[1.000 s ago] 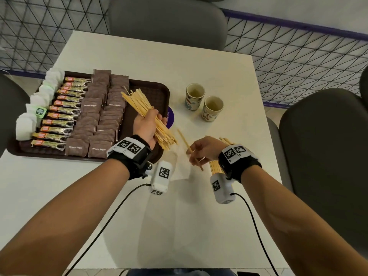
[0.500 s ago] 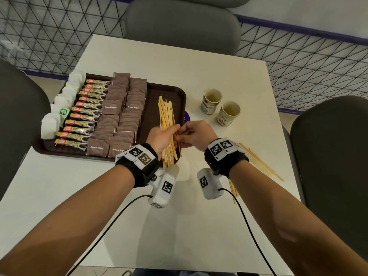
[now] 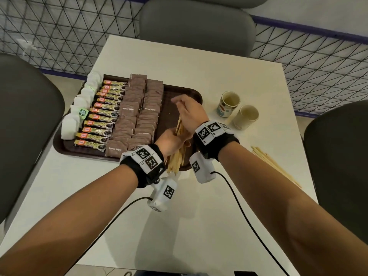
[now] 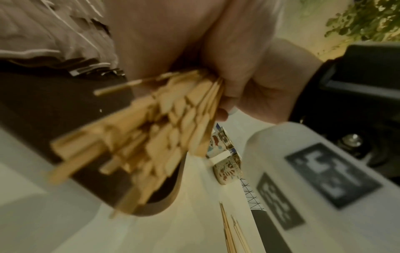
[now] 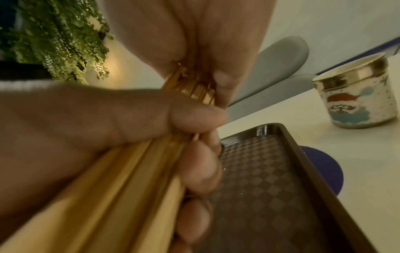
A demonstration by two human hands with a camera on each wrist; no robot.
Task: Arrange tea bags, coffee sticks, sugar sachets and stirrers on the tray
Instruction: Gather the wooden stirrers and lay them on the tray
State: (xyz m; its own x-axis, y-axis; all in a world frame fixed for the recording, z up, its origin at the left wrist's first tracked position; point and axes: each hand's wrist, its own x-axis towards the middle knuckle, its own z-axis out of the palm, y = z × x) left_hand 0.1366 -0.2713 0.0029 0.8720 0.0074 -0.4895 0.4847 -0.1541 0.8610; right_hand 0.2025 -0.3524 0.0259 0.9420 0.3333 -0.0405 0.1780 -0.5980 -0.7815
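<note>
- Left hand (image 3: 171, 141), nearer of the two: fingers curled round the near part of a bundle of thin pale wooden stirrers (image 3: 176, 162); near ends fan out past the wrist.
- Right hand (image 3: 189, 114), just beyond: fingers closed on the same bundle's far part.
- Bundle's long axis runs near to far, held above the bare right-hand strip of the dark brown plastic tray (image 3: 196, 96). That strip lies directly beneath both hands; judged the place to lower it.
- White counter (image 3: 219, 226): more loose stirrers (image 3: 272, 166) lie well right.
- Sugar sachets (image 3: 137, 116), coffee sticks (image 3: 101, 116) and tea bags (image 3: 79, 108) fill the tray's left.
</note>
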